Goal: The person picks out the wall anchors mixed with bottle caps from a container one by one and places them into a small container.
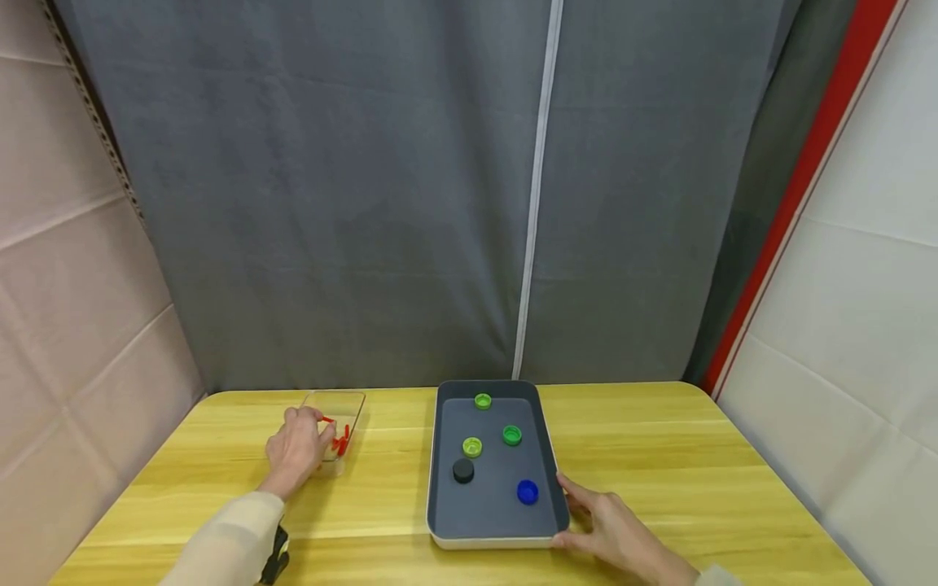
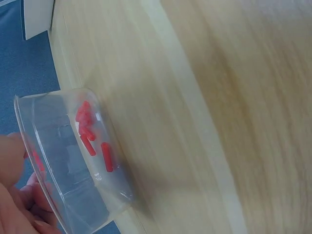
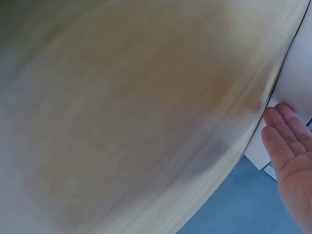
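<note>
My left hand (image 1: 296, 446) reaches over a clear plastic box (image 1: 339, 400) at the table's left. Thumb and forefinger pinch a short red rod (image 1: 326, 419) near the box's rim. Several more red rods (image 2: 107, 157) lie in the bottom of the box in the left wrist view. My right hand (image 1: 611, 529) touches the near right corner of a dark grey tray (image 1: 491, 527), thumb at the front and straight fingers (image 3: 279, 146) along the side. Inside the tray are bottle caps: two yellow-green caps (image 1: 472, 447), a green cap (image 1: 511, 435), a black cap (image 1: 463, 470) and a blue cap (image 1: 528, 491).
Both containers stand on a wooden table (image 1: 381, 505), with bare wood between them. A grey curtain (image 1: 352, 203) hangs behind the far edge. White panels (image 1: 865, 325) flank the table on both sides.
</note>
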Demonstrator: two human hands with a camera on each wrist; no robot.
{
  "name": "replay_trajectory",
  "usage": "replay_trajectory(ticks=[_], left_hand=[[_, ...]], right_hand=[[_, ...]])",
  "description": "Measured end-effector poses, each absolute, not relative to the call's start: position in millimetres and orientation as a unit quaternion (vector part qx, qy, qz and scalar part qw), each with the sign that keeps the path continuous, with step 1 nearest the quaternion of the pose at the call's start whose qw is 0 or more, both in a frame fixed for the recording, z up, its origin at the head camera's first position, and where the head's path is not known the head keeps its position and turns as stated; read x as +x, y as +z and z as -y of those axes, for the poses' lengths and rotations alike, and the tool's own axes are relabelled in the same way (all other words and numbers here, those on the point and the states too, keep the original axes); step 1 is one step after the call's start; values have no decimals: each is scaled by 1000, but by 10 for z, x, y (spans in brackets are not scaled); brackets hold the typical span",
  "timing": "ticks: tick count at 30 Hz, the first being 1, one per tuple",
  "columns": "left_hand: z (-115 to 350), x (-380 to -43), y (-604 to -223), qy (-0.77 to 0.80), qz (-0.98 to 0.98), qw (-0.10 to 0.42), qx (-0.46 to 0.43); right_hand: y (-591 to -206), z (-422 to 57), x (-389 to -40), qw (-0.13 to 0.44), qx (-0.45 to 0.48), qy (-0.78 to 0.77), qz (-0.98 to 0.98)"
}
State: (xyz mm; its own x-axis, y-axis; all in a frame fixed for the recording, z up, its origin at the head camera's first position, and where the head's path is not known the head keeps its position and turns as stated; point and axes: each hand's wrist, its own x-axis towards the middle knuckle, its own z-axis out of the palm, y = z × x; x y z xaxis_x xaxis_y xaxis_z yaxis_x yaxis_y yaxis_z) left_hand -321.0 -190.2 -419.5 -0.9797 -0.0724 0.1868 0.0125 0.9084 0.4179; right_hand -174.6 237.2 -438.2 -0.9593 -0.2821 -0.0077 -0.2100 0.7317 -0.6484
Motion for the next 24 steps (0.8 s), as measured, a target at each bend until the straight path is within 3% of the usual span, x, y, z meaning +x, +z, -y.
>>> replay_trajectory(ticks=[16,20,24], left_hand=[[1934,-3190,-4180,-160,986,56,1],[1862,-3165,-4165,-176,980,88,-16],[1661,-3102,-4154,-203,964,159,-60]], right_hand=[[-4394,-2352,-1749,44,-143,-337,-929],[-4391,-2359,-1758,44,-142,-335,-931],[-4388,-2383,-1764,40,-144,-333,-931]])
